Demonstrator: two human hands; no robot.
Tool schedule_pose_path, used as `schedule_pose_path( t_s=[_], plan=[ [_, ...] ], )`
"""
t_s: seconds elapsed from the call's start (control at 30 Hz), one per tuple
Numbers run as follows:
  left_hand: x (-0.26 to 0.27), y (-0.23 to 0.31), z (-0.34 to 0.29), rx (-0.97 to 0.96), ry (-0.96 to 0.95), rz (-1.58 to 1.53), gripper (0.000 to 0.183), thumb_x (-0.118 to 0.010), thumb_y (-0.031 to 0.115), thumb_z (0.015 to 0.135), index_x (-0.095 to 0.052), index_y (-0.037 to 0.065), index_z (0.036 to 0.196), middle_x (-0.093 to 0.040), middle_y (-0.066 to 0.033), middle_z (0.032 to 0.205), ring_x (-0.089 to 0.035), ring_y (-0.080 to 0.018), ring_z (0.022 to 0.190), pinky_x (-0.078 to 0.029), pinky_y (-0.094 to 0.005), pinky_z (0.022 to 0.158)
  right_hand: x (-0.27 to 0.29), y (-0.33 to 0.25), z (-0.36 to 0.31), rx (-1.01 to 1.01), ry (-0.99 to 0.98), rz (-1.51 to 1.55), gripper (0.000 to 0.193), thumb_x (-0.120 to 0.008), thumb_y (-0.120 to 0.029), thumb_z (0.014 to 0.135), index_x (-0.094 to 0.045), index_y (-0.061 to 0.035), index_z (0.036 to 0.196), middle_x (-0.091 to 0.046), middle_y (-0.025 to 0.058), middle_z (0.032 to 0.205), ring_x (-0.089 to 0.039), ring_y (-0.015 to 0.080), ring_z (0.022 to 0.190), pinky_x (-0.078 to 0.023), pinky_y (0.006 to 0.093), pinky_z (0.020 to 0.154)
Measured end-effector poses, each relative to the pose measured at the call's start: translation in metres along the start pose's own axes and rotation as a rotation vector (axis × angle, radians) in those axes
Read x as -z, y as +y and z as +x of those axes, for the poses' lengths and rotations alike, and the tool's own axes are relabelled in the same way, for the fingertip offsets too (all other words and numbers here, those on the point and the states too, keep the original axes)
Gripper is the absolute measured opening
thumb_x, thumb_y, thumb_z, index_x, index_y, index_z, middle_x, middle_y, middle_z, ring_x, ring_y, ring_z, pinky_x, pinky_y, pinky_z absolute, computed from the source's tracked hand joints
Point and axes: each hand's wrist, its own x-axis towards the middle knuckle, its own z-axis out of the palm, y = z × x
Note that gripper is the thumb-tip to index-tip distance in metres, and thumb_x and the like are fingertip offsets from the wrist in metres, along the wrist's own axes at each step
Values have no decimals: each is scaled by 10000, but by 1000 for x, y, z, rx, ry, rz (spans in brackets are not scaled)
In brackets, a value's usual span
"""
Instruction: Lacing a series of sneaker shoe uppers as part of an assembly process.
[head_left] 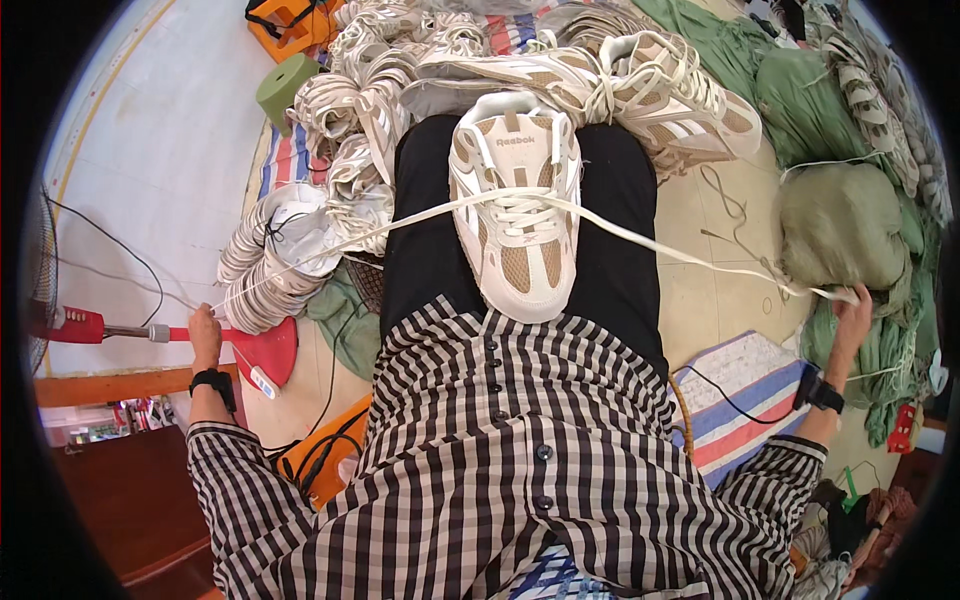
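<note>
A beige and white sneaker [517,265] rests on my lap between my thighs, its toe toward me. Its cream shoelace [640,238] is threaded through the lower eyelets, and the two long ends stretch out to either side. At the far left, my left hand [205,338] is closed round one lace end, the arm spread wide. Over on the right, my right hand [852,310] pinches the other end beside a green cloth bundle. Both lace ends are drawn nearly straight, sloping down from the shoe to my hands.
More sneakers [690,95] lie past my knees, tied together by laces. Stacked shoe uppers [262,265] stand left, by a green stool [288,82] and a red fan base [268,352]. Green sacks [842,225] sit right. A striped woven sheet [745,400] lies near my right forearm.
</note>
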Motion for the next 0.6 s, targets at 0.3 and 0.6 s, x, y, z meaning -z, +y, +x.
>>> schedule_pose_path(
  t_s=[0.3,0.6],
  plan=[
    [-38,-24,-27,86,-86,54,152,-521,106,841,-578,-26,790,-608,-279,789,-588,-470,794,-443,-543,697,-218,-307,-120,135,-908,770,32,-595,-81,930,-592,-50,926,-616,-1,797,-603,84,736,-482,227,676],
    [-65,-10,-55,157,-56,-63,141,-502,82,847,-594,-19,880,-620,-259,766,-601,-453,758,-455,-523,664,-269,-336,-146,18,-858,759,94,-652,-92,906,-601,-35,850,-554,-64,724,-462,7,665,-388,183,586]
  ],
)
